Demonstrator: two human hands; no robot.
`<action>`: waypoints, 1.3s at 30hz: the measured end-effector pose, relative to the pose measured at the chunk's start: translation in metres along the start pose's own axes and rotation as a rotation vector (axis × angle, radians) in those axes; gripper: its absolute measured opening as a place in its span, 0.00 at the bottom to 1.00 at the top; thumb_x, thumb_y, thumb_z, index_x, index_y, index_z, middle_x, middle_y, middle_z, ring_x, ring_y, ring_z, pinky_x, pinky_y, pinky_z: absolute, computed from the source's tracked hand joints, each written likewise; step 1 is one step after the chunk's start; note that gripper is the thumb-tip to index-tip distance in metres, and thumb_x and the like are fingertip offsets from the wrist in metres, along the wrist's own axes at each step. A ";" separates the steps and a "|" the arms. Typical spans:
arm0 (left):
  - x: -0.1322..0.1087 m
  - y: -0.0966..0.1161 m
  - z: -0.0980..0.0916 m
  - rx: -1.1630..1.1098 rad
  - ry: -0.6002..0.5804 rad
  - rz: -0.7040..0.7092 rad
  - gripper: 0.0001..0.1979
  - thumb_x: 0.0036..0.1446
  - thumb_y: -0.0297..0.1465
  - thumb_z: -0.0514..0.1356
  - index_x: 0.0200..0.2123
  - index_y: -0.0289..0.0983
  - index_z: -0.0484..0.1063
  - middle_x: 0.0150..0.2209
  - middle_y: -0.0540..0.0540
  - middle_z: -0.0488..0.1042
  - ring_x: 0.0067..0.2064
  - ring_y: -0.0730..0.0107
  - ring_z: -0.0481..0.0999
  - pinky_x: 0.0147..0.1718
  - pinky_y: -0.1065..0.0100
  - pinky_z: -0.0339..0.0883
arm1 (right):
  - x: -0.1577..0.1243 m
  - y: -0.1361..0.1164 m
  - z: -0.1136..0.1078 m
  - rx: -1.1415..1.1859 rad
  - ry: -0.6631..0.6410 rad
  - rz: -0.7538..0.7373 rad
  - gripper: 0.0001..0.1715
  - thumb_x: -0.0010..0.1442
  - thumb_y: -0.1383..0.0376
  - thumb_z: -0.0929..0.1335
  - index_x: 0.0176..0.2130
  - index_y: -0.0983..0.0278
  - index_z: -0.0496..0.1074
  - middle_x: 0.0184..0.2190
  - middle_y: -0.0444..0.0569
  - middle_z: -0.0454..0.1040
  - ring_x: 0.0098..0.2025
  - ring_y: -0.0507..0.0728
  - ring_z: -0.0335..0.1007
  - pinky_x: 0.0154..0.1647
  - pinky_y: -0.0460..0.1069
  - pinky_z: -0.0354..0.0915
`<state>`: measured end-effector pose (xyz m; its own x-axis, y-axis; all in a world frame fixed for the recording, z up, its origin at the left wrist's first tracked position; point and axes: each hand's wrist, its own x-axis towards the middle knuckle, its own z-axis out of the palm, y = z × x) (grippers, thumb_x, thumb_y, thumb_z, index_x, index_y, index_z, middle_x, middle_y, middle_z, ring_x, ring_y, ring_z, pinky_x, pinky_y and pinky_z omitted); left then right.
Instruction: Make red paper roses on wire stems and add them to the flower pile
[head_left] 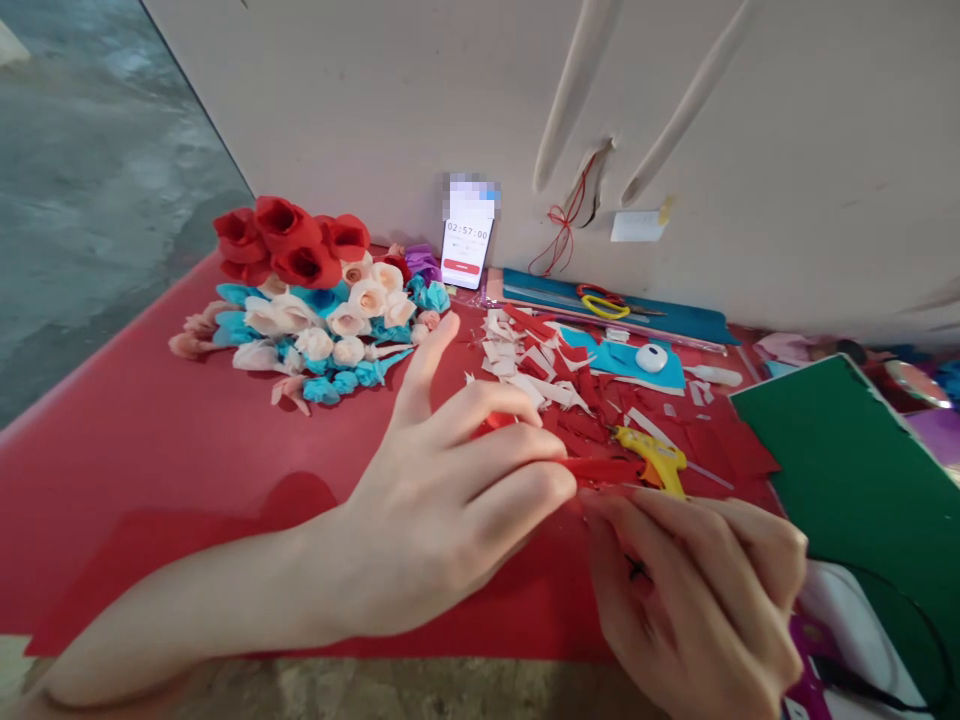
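We seem to be shaping the red paper (609, 468) gripped in our curled left hand (465, 490), our right hand (697, 590) pinched beside it, hold unclear, and the next move calls for light pressure.

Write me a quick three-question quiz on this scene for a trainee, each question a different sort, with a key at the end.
1. Multiple choice: What colour is the body of the glue gun? (a) green (b) yellow (c) white
2. True or false: The phone lies face down.
3. Fill in the blank: A ____ piece shows at the fingers of the left hand, which is nearer the flowers than the right hand is.

Key
1. b, yellow.
2. False: the phone stands on end with its lit screen showing.
3. Red.
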<state>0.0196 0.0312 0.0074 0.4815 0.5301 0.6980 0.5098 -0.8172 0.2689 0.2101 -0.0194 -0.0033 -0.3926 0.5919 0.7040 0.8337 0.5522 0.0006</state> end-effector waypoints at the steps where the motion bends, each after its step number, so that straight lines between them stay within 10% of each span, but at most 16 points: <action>1: 0.001 0.000 0.000 0.009 0.002 0.014 0.06 0.56 0.23 0.57 0.29 0.39 0.68 0.32 0.54 0.77 0.41 0.69 0.73 0.63 0.48 0.46 | 0.000 0.000 0.000 0.000 0.005 0.006 0.09 0.52 0.74 0.70 0.37 0.68 0.71 0.29 0.52 0.74 0.31 0.58 0.62 0.31 0.54 0.58; 24: 0.006 0.000 0.001 0.069 -0.034 0.177 0.06 0.57 0.21 0.54 0.30 0.38 0.65 0.31 0.54 0.77 0.38 0.70 0.78 0.60 0.49 0.54 | 0.012 0.009 -0.004 0.399 -0.204 0.302 0.16 0.50 0.76 0.68 0.39 0.63 0.71 0.37 0.46 0.73 0.40 0.56 0.63 0.41 0.54 0.63; 39: 0.009 -0.001 0.001 0.149 -0.050 0.274 0.09 0.59 0.22 0.52 0.36 0.37 0.70 0.31 0.54 0.78 0.40 0.72 0.76 0.65 0.52 0.39 | 0.019 0.021 0.005 0.706 -0.404 0.501 0.12 0.51 0.74 0.66 0.36 0.61 0.69 0.31 0.45 0.73 0.34 0.54 0.70 0.33 0.48 0.67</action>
<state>0.0241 0.0373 0.0123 0.6476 0.3083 0.6968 0.4534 -0.8909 -0.0273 0.2181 0.0059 0.0064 -0.2677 0.9408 0.2078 0.5664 0.3281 -0.7560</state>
